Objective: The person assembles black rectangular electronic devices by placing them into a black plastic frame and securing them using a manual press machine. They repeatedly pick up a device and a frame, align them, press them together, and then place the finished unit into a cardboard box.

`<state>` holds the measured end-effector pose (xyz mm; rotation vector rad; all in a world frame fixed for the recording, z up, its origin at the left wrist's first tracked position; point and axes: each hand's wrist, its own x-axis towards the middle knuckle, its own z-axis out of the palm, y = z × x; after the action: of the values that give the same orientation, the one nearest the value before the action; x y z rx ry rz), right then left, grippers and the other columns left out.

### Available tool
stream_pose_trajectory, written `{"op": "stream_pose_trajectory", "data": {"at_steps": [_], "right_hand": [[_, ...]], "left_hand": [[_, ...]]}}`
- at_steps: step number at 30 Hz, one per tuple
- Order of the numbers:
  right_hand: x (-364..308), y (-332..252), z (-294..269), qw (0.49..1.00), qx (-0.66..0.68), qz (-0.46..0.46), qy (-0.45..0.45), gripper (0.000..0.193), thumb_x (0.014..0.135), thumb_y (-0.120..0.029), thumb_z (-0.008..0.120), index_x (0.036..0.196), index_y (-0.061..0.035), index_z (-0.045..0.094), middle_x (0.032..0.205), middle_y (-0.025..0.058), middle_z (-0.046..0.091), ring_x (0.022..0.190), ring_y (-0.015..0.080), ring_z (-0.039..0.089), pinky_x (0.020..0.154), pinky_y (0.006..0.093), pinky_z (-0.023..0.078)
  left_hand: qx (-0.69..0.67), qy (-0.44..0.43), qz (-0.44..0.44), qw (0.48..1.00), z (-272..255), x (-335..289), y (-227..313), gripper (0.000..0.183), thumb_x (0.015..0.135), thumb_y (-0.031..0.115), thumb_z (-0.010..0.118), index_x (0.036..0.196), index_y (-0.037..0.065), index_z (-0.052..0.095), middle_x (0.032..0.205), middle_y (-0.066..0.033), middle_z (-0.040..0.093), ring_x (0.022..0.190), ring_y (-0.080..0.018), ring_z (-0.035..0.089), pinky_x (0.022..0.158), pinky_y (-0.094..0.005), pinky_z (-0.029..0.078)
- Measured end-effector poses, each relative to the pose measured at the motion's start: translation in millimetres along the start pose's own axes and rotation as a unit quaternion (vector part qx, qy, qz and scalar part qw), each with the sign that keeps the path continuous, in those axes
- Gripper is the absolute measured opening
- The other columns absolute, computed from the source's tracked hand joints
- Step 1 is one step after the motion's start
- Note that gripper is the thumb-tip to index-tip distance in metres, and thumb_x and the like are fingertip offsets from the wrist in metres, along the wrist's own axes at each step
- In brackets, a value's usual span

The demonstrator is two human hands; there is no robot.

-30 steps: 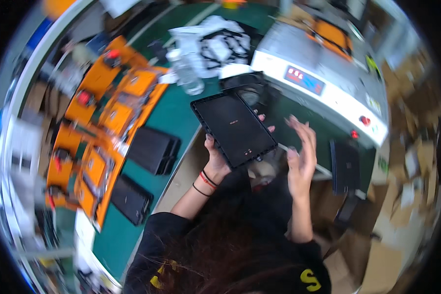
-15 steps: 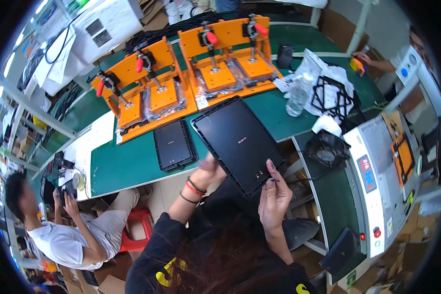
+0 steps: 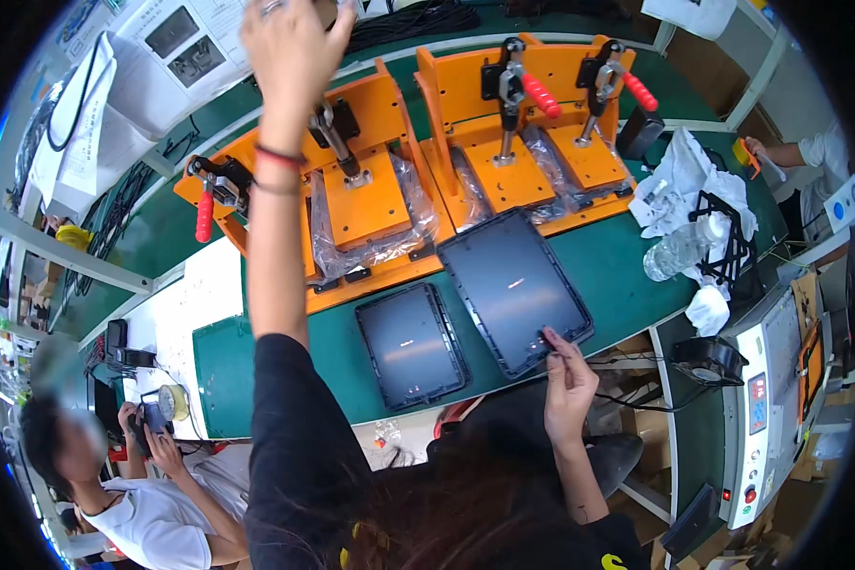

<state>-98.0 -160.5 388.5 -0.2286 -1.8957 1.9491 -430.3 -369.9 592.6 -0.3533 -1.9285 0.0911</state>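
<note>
Left hand point(image 3: 294, 52): raised at the upper edge of the head view, fingers loosely spread and partly cut off; whether anything is gripped cannot be told.
Right hand point(image 3: 570, 389): thumb and fingers closed on the near right corner of the black panel.
Black panel point(image 3: 513, 294): held slantwise above the green tabletop point(image 3: 627, 258), its far edge seen against the front of the right orange fixture point(image 3: 508, 180); whether the table is touched cannot be told.
Second panel point(image 3: 408, 347): laid on the tabletop, just left of the held one.
Left forearm point(image 3: 275, 247): stretched across the left orange fixture point(image 3: 361, 204), by which part of its clamps and base is hidden.
Clear film point(image 3: 404, 195): bunched around the fixture plates.
Right end of table: occupied by a clear bottle point(image 3: 674, 255), a crumpled white sheet point(image 3: 689, 176) and black frames point(image 3: 727, 247).
Black fan point(image 3: 711, 361): set below these, with a cable point(image 3: 651, 408) trailed leftward, near a white machine point(image 3: 760, 356).
Co-worker point(image 3: 142, 522): seated at lower left, a dark device point(image 3: 152, 418) held beside a spool point(image 3: 173, 403).
Dark hair point(image 3: 408, 513): the lower middle is covered by it.
</note>
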Motion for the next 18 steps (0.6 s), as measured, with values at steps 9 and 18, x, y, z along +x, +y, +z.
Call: {"op": "stream_pose_trajectory", "data": {"at_steps": [9,18], "right_hand": [[48,35,114,0.986,-0.06,0.0,-0.158,0.026,0.088,0.004,0.053,0.112,0.0046,0.062,0.089,0.0113,0.062,0.081,0.0147,0.063,0.074,0.0238,0.051],[93,85,181,0.972,-0.106,-0.049,-0.202,0.021,0.084,-0.007,0.063,0.101,0.0056,0.065,0.073,0.0168,0.064,0.059,0.0215,0.064,0.054,0.0298,0.05]], "left_hand": [[-0.456,-0.126,-0.102,0.875,28,-6,-81,0.049,0.094,0.037,0.048,0.122,-0.003,0.048,0.115,-0.0179,0.057,0.109,-0.0277,0.054,0.098,-0.0352,0.037],[-0.214,-0.258,-0.321,0.886,-108,-188,-3,0.038,0.097,0.023,0.042,0.119,-0.007,0.047,0.116,-0.0261,0.053,0.106,-0.0367,0.053,0.091,-0.0413,0.041]]}}
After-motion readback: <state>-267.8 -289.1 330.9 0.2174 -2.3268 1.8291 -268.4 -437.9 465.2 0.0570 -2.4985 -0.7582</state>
